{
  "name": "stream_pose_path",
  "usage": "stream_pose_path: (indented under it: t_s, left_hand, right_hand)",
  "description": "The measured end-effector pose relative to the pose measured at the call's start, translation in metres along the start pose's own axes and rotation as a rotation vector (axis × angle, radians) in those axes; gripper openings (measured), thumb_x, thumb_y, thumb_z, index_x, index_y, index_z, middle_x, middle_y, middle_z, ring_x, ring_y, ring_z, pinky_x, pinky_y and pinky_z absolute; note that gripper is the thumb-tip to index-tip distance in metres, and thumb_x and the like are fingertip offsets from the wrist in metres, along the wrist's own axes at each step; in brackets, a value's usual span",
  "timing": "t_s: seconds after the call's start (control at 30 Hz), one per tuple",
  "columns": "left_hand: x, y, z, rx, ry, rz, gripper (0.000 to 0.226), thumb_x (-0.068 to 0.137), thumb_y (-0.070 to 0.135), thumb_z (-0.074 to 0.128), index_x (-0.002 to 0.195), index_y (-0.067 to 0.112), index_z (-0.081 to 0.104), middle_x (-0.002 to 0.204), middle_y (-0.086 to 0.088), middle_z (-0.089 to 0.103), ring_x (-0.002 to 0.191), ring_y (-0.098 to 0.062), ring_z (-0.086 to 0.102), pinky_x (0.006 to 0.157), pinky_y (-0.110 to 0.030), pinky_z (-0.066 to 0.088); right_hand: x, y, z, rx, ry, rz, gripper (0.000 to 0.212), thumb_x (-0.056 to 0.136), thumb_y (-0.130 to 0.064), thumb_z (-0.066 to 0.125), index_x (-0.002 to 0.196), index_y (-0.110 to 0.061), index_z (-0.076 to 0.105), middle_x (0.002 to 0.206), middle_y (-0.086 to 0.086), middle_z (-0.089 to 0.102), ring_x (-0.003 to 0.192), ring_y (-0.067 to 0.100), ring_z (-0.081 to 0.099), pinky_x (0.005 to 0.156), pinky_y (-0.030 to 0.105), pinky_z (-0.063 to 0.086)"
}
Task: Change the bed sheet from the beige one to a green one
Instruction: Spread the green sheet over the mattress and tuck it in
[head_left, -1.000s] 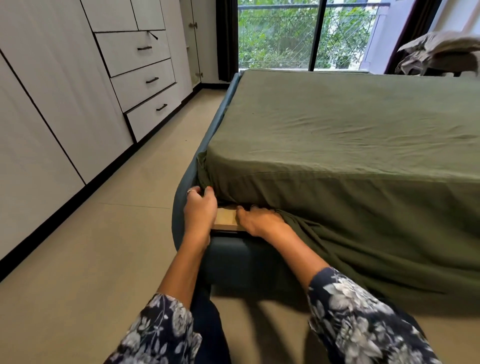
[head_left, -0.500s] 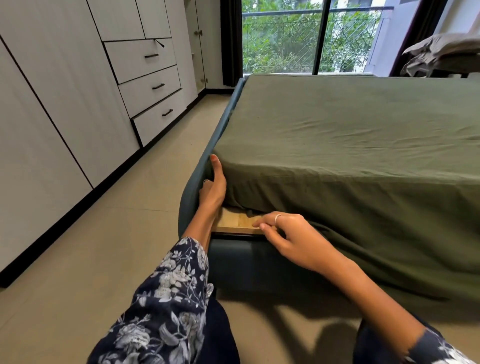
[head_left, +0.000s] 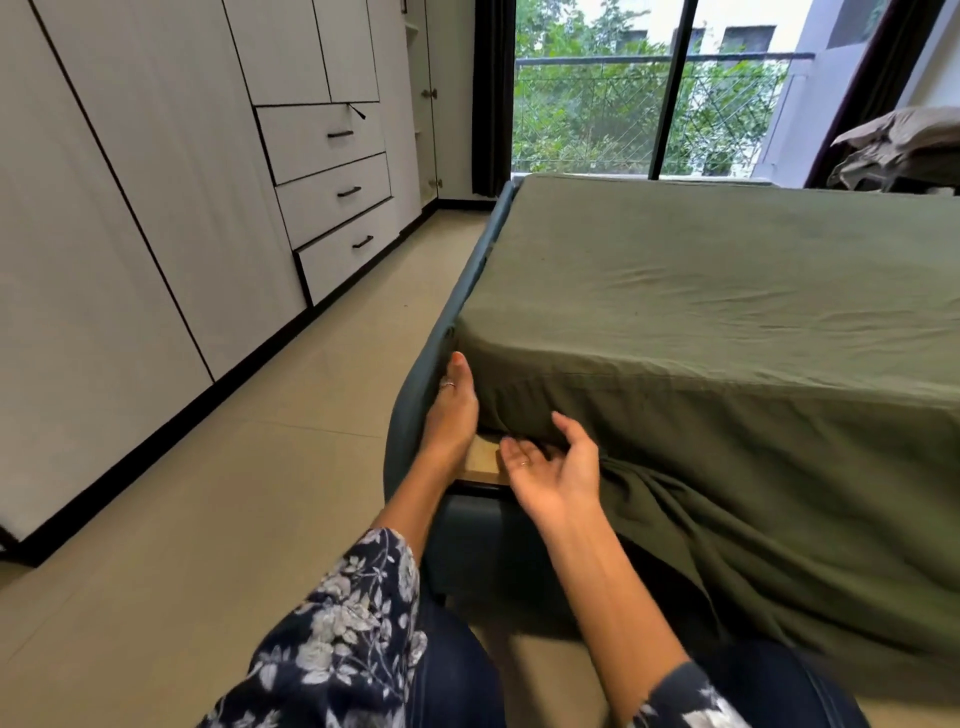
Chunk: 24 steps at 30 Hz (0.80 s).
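Green sheet (head_left: 727, 322) covers the whole top of the mattress and drapes over its near end; at the near left corner it is pulled snug, while further right it hangs in loose folds down toward the floor (head_left: 208, 493). Under that corner a strip of pale wooden bed base (head_left: 483, 457) shows, sitting on the dark blue bed frame (head_left: 415, 405).

The left hand (head_left: 452, 410) is slid edge-on into the gap between the blue frame and the sheeted corner, its fingers straight and together, pointing away from the camera and pressed flat against the cloth; a ring shows on one finger. It grips nothing that can be seen.

The right hand (head_left: 558, 467) sits just beside the corner, palm turned up and toward the left, fingers loosely spread and gently curved. The thumb tip lies against the sheet's lower edge and the fingertips reach toward the wooden base; whether they actually touch the cloth there I cannot tell. Nothing is pinched in it.

Both forearms come out of dark floral sleeves (head_left: 343, 623).

Further off, a white wardrobe (head_left: 156, 182) with three drawers lines the left wall, a window (head_left: 597, 104) looks onto greenery, and a heap of beige bedding (head_left: 904, 145) lies at the far right.
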<state>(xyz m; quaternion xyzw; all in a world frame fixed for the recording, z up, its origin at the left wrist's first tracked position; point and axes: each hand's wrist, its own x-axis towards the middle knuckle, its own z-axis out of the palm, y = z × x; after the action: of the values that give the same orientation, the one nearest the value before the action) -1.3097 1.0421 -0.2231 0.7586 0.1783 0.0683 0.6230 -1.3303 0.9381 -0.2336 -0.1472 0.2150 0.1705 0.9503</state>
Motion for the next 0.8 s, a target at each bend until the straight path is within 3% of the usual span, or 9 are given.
stream_pose_path:
  t_s: [0.1,0.2,0.3,0.33,0.4,0.53,0.63,0.7,0.8]
  left_hand:
    - [0.015,0.001,0.002,0.01,-0.004,0.021,0.08,0.09,0.07,0.008,0.153,0.021,0.017,0.157,-0.005,0.023,0.143,-0.024,0.025,0.115,-0.039,0.018]
    - [0.03,0.007,0.013,-0.309,-0.124,-0.116,0.101,0.073,0.089,0.015,0.146,0.021,0.036,0.147,-0.007,0.043,0.132,-0.025,0.043,0.112,-0.039,0.032]
    - [0.024,0.004,0.036,-0.802,-0.149,-0.23,0.078,0.079,0.083,0.027,0.118,0.023,0.06,0.111,-0.004,0.066,0.103,-0.022,0.061,0.092,-0.035,0.049]
    - [0.026,0.001,0.041,-0.859,-0.148,-0.276,0.076,0.08,0.081,0.03,0.118,0.023,0.06,0.113,-0.006,0.066,0.104,-0.024,0.06,0.093,-0.036,0.049]
    - [0.027,-0.01,0.041,-0.952,-0.169,-0.358,0.085,0.08,0.08,0.032,0.135,0.018,0.05,0.133,-0.015,0.055,0.12,-0.029,0.053,0.104,-0.04,0.042]
    - [0.005,-0.017,0.032,-0.813,-0.169,-0.309,0.06,0.099,0.055,0.03,0.143,0.015,0.041,0.14,-0.012,0.049,0.127,-0.025,0.049,0.107,-0.035,0.039]
    - [-0.024,-0.021,0.023,-0.522,-0.026,-0.183,0.031,0.103,0.026,0.038,0.125,0.01,0.054,0.115,-0.012,0.063,0.099,-0.019,0.063,0.085,-0.028,0.051]
    - [-0.034,-0.022,0.015,-0.361,0.036,-0.118,0.026,0.101,0.022,0.043,0.114,0.007,0.059,0.098,-0.008,0.066,0.084,-0.014,0.063,0.075,-0.025,0.051]
    - [-0.042,-0.017,0.009,-0.233,0.064,-0.038,0.02,0.099,0.025,0.047,0.102,0.012,0.062,0.092,-0.004,0.066,0.083,-0.014,0.062,0.073,-0.025,0.051]
  right_hand:
    - [0.005,-0.001,0.0,0.068,-0.033,-0.043,0.046,0.088,-0.013,0.056,0.13,0.001,0.044,0.127,0.024,0.048,0.131,0.034,0.043,0.112,0.039,0.034]
    - [0.01,-0.011,0.007,0.136,-0.084,-0.076,0.048,0.072,-0.01,0.069,0.114,0.005,0.051,0.121,0.026,0.054,0.124,0.035,0.05,0.097,0.039,0.048]
    - [0.017,-0.024,0.002,0.076,-0.168,-0.057,0.106,0.019,-0.006,0.091,0.117,0.007,0.052,0.121,0.03,0.057,0.115,0.039,0.056,0.083,0.046,0.056]
    - [0.019,-0.026,0.0,0.052,-0.188,-0.047,0.115,0.011,-0.006,0.091,0.118,0.005,0.05,0.121,0.031,0.057,0.115,0.04,0.056,0.083,0.048,0.055]
    - [0.024,-0.028,-0.006,0.046,-0.177,-0.037,0.111,0.02,-0.008,0.092,0.121,0.0,0.045,0.124,0.031,0.054,0.117,0.039,0.054,0.088,0.048,0.049]
    - [0.019,-0.02,-0.009,0.061,-0.123,-0.003,0.035,0.086,-0.025,0.057,0.111,-0.003,0.044,0.128,0.027,0.052,0.123,0.035,0.05,0.111,0.045,0.033]
    - [0.02,-0.013,-0.016,-0.07,-0.139,-0.03,0.035,0.092,-0.034,0.05,0.115,-0.007,0.05,0.126,0.021,0.055,0.12,0.029,0.051,0.113,0.038,0.031]
    - [0.018,-0.008,-0.017,-0.138,-0.143,-0.064,0.034,0.093,-0.038,0.049,0.113,-0.011,0.053,0.121,0.017,0.058,0.111,0.023,0.055,0.111,0.034,0.032]
    - [0.01,-0.008,-0.012,-0.202,-0.126,-0.063,0.031,0.094,-0.04,0.047,0.105,-0.011,0.055,0.113,0.011,0.058,0.107,0.019,0.055,0.111,0.032,0.032]
